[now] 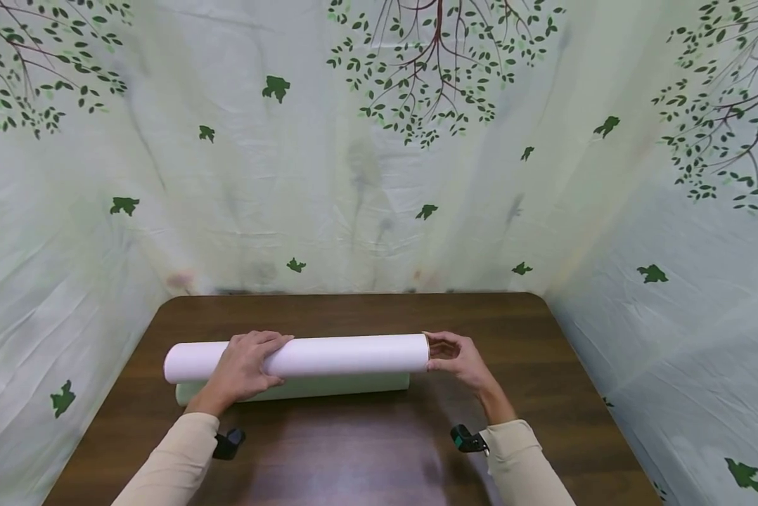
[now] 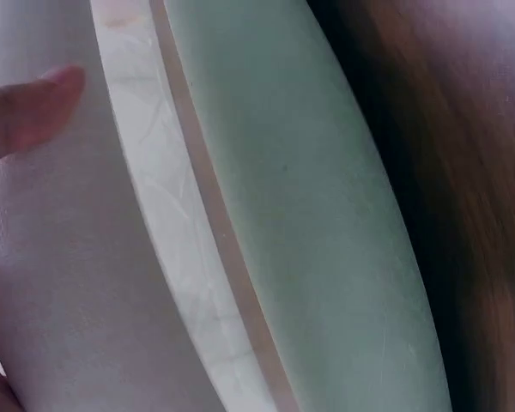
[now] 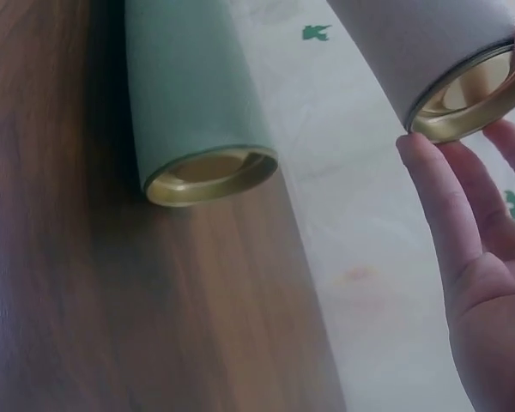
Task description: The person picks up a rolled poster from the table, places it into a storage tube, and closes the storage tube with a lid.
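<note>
A long white tube (image 1: 354, 355) lies crosswise in front of me, raised clear of the table in the right wrist view. My left hand (image 1: 242, 367) grips it from above left of its middle, with the thumb on the near side. At the right end my right hand (image 1: 460, 360) holds the rim between fingers and thumb. That end shows a recessed gold-coloured metal inside (image 3: 455, 116). Below and just nearer, a pale green tube (image 1: 347, 386) rests on the table, roughly parallel. Its end also has a gold-coloured rim (image 3: 215, 180).
The dark brown wooden table (image 1: 354, 450) has rounded far corners. White curtains (image 1: 379, 232) printed with leaves and branches stand around its back and sides. Small dark devices are worn at the left wrist (image 1: 229, 444) and the right wrist (image 1: 469, 439).
</note>
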A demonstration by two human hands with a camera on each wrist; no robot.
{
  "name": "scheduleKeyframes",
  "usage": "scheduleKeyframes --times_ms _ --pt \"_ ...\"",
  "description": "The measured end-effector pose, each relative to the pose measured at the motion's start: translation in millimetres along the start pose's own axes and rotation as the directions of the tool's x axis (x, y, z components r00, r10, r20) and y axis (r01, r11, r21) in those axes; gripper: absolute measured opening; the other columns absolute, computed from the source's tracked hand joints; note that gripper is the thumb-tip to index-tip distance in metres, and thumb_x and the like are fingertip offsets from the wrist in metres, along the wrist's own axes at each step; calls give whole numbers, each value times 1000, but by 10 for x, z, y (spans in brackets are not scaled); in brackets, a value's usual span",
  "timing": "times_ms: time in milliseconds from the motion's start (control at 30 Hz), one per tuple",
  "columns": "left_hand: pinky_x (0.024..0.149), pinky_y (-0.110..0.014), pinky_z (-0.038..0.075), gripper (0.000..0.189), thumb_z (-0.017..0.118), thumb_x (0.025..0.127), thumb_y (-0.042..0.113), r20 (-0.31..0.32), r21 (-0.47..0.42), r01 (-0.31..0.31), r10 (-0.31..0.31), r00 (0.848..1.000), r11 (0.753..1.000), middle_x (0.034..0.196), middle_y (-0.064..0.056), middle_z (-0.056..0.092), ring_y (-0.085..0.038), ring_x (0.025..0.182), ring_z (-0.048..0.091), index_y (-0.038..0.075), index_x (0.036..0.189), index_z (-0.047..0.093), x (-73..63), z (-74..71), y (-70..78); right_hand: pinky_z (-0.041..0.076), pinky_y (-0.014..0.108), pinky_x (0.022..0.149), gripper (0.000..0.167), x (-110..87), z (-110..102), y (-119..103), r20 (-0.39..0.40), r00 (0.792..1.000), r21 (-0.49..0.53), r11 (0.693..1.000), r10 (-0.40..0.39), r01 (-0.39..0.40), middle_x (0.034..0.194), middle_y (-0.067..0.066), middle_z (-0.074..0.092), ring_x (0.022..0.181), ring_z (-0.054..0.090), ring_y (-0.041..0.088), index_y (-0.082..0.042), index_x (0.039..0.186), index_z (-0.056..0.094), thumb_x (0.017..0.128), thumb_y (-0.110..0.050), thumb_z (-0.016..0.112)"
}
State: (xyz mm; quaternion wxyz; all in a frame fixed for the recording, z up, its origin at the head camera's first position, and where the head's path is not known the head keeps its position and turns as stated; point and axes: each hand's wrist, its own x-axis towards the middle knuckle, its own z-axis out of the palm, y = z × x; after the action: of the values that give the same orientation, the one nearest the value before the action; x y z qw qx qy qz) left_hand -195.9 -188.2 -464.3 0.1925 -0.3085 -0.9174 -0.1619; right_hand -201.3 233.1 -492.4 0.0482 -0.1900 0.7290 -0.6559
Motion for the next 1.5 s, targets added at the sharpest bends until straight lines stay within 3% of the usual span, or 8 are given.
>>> scheduleKeyframes --times_ms 167,400,700,967,1200,1333,1500 --pt "77 -52 48 72 93 50 24 20 -10 4 -4 1000 1000 103 -6 68 -29 93 64 10 116 69 11 -16 -36 54 30 81 60 -20 -53 -1 63 998 11 1000 -13 13 121 12 61 104 63 16 13 131 50 78 0 76" --pt "79 -53 46 71 92 53 27 61 -22 28 -26 998 999 105 -6 68 -30 96 63 11 118 68 5 -24 -38 53 34 85 63 -46 -87 -47 96 995 75 997 -13 5 123 11 59 106 64 20 15 131 49 76 1 78" --pt "76 -48 50 69 92 54 24 85 -44 2 2 996 999 104 -8 69 -30 92 65 8 118 68 14 -73 -14 55 33 79 65 -72 -54 -2 68 995 90 994 -73 67 110 2 61 100 66 16 18 128 49 72 3 80" --pt "78 -49 49 68 91 57 21 128 -58 11 -3 992 998 105 -10 69 -31 93 64 5 118 68 22 -129 18 54 29 80 59 -112 -10 88 69 985 108 983 -158 150 111 -1 59 101 64 15 20 127 49 76 7 75" --pt "75 -46 50 66 91 57 19 144 -73 18 -7 990 997 105 -10 70 -30 91 64 4 118 68 89 -138 16 54 29 80 58 -103 18 65 13 992 62 990 -128 127 109 1 60 100 64 18 17 127 51 75 8 76" --pt "71 -43 51 68 92 54 17 122 -92 17 -6 992 996 103 -9 70 -30 88 64 3 116 69 64 -129 9 53 30 82 57 -102 44 61 11 996 45 995 -88 87 110 0 60 100 63 19 15 127 53 76 6 76" --pt "69 -42 51 70 92 51 17 77 -110 -4 13 997 994 102 -9 70 -30 87 64 5 116 69 19 -126 -3 53 29 82 59 -89 68 57 1 995 53 993 -103 103 110 2 60 100 63 19 14 129 52 75 10 75"
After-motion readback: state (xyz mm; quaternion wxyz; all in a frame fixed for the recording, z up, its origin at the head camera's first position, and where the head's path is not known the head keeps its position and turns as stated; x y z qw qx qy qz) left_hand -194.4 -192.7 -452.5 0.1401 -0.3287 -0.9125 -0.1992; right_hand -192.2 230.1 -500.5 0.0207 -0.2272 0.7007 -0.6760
